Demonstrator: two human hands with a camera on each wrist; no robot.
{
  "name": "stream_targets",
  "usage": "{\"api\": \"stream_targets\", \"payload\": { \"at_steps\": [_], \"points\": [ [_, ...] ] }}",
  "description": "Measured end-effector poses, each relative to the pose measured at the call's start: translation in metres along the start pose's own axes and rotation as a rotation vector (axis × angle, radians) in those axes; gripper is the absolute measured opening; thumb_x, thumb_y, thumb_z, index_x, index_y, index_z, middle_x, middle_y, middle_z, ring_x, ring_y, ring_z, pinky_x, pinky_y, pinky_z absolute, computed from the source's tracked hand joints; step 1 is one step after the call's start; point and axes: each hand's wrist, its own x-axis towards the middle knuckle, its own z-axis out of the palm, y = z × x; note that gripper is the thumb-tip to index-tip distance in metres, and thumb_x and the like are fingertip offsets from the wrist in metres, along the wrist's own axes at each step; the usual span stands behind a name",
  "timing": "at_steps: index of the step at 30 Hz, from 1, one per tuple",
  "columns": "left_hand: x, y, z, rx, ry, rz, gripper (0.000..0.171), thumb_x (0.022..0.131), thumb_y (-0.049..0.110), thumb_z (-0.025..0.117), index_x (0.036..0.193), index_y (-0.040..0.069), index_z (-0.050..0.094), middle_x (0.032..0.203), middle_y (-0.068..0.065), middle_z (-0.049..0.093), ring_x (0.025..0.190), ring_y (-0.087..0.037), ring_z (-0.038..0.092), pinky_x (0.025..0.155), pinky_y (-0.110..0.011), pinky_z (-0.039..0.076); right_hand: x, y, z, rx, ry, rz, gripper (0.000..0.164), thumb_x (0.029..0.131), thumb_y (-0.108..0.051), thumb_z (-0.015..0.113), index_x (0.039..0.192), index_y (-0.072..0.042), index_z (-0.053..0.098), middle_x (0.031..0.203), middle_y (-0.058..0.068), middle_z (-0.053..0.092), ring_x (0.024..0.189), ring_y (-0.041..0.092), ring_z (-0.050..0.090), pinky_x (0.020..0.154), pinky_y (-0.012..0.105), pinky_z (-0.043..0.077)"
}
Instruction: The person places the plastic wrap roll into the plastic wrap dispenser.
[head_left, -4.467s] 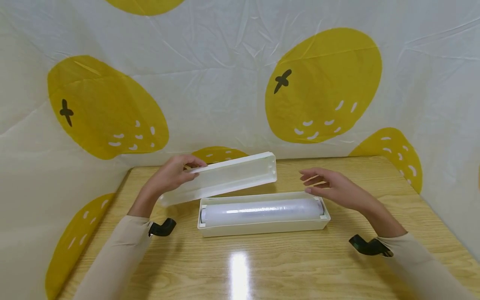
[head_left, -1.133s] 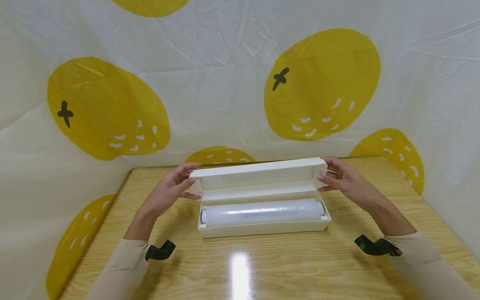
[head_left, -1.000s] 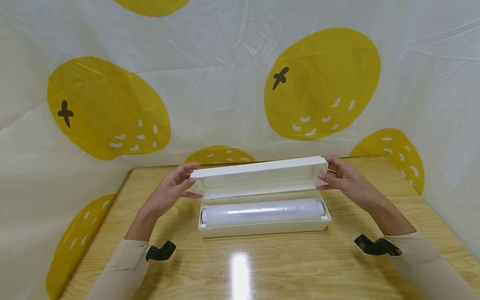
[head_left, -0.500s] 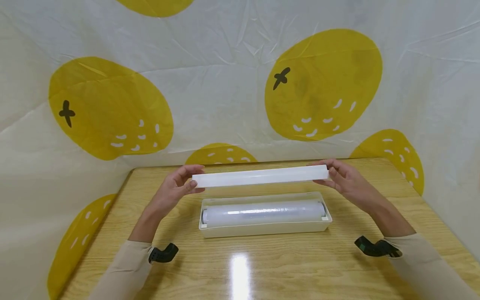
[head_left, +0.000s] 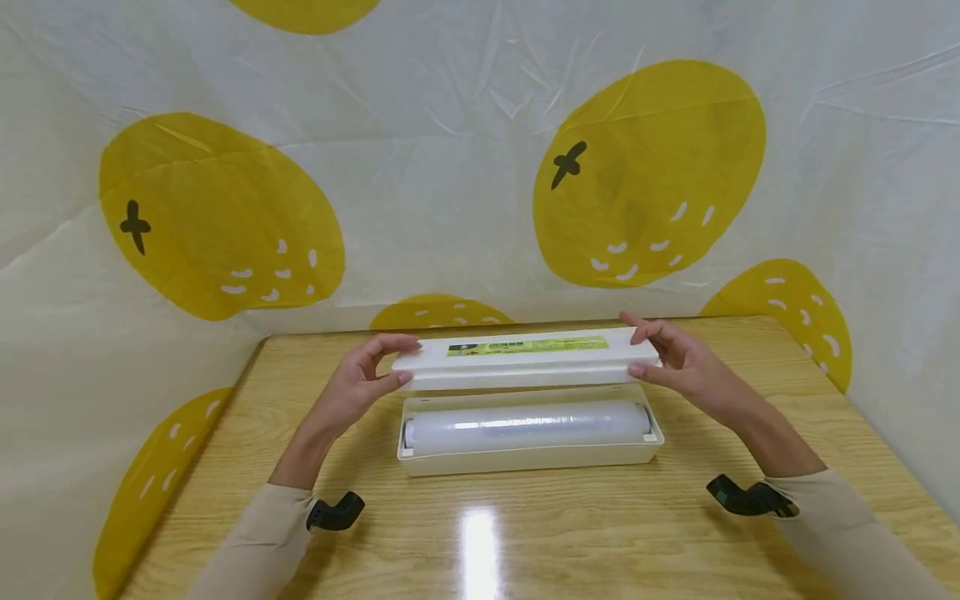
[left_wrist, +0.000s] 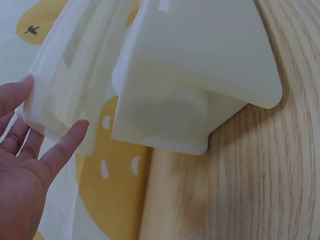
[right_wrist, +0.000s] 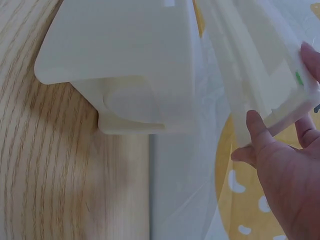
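A white cling film dispenser box (head_left: 528, 460) stands uncovered on the table, with a cling film roll (head_left: 525, 427) lying lengthwise inside. Just above and behind it, both hands hold its long white lid (head_left: 517, 363), whose outer face with a yellow-green label shows in the head view. My left hand (head_left: 358, 377) pinches the left end between thumb and fingers. At the opposite end, my right hand (head_left: 692, 373) grips the lid likewise. Each wrist view shows the lid (left_wrist: 60, 85) apart from the box end (right_wrist: 120, 45); the roll is hidden there.
The wooden table (head_left: 585, 533) extends in front of the box and to both sides. Behind it hangs a pale cloth (head_left: 435, 200) printed with large yellow fruit, also running along the left and right. A black wrist camera (head_left: 335, 512) sits on the left sleeve.
At first only the left hand held the lid, slanted. The right hand has since taken its other end. The lid has turned over from its hollow side to its labelled face; the box stayed put.
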Motion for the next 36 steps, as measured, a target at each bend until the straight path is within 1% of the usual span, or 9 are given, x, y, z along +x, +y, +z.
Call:
{"api": "stream_targets", "payload": {
  "at_steps": [3,7,10,12,15,18,24,30,36],
  "points": [
    [0.001,0.000,0.001,-0.008,-0.011,0.005,0.045,0.095,-0.006,0.065,0.139,-0.003,0.053,0.146,-0.020,0.050,0.138,-0.027,0.045,0.094,-0.023,0.053,0.000,0.002,0.000,0.017,-0.030,-0.017,0.033,0.095,0.005,0.065,0.121,0.002,0.045,0.169,0.012,0.019,0.156,0.035,0.005,0.110,0.010,0.029],
    [0.000,0.002,0.000,0.026,-0.019,-0.022,0.048,0.094,-0.005,0.067,0.140,0.002,0.054,0.159,-0.010,0.039,0.149,-0.032,0.031,0.090,-0.026,0.056,0.001,0.005,0.000,-0.014,-0.063,-0.045,0.059,0.090,0.008,0.070,0.141,0.001,0.042,0.168,0.014,0.017,0.157,0.030,0.006,0.110,0.011,0.031],
    [0.000,0.004,-0.001,0.064,-0.029,-0.072,0.054,0.094,0.001,0.071,0.144,0.007,0.052,0.164,-0.001,0.032,0.153,-0.031,0.024,0.098,-0.038,0.053,0.002,0.006,0.001,-0.082,-0.068,-0.050,0.076,0.088,0.005,0.075,0.153,-0.006,0.036,0.166,0.015,0.020,0.154,0.017,0.019,0.107,0.011,0.036],
    [-0.001,0.006,-0.002,0.072,-0.040,-0.117,0.060,0.093,0.005,0.074,0.147,0.010,0.049,0.165,0.002,0.028,0.154,-0.029,0.022,0.105,-0.050,0.048,0.003,0.006,0.000,-0.112,-0.082,-0.041,0.081,0.088,0.002,0.076,0.156,-0.010,0.033,0.162,0.015,0.025,0.144,0.012,0.035,0.101,0.015,0.044],
    [-0.001,0.007,-0.004,0.086,-0.068,-0.166,0.071,0.091,0.009,0.077,0.152,0.010,0.041,0.166,-0.004,0.027,0.153,-0.031,0.024,0.110,-0.062,0.039,0.003,0.005,0.000,-0.167,-0.105,-0.027,0.084,0.088,-0.001,0.078,0.156,-0.013,0.031,0.154,0.014,0.033,0.125,0.011,0.049,0.090,0.022,0.053],
    [-0.001,0.008,-0.006,0.101,-0.097,-0.205,0.079,0.090,0.015,0.079,0.155,0.014,0.036,0.162,-0.009,0.031,0.147,-0.031,0.033,0.107,-0.059,0.042,0.002,0.003,0.000,-0.221,-0.120,-0.021,0.085,0.087,-0.004,0.080,0.156,-0.014,0.032,0.148,0.012,0.035,0.114,0.015,0.052,0.084,0.028,0.056],
    [-0.007,0.008,-0.004,0.128,-0.126,-0.229,0.082,0.086,0.018,0.084,0.153,0.019,0.037,0.151,-0.005,0.041,0.132,-0.029,0.042,0.096,-0.040,0.051,-0.004,0.000,-0.002,-0.364,-0.130,-0.016,0.085,0.084,-0.015,0.085,0.154,-0.014,0.037,0.148,0.009,0.036,0.119,0.011,0.045,0.094,0.024,0.051],
    [-0.015,0.007,0.000,0.159,-0.133,-0.209,0.089,0.081,0.017,0.088,0.153,0.015,0.036,0.152,-0.006,0.040,0.135,-0.031,0.039,0.106,-0.055,0.043,-0.010,-0.002,-0.001,-0.450,-0.132,-0.033,0.086,0.081,-0.020,0.088,0.153,-0.013,0.040,0.146,0.008,0.039,0.119,0.008,0.043,0.093,0.036,0.053],
    [-0.023,0.004,0.005,0.221,-0.148,-0.168,0.092,0.079,0.020,0.090,0.154,0.014,0.036,0.153,-0.009,0.038,0.137,-0.031,0.037,0.110,-0.057,0.040,-0.015,-0.002,0.000,-0.492,-0.138,-0.021,0.088,0.080,-0.026,0.089,0.152,-0.012,0.041,0.147,0.003,0.039,0.119,0.007,0.044,0.094,0.036,0.052]
  ]
}}
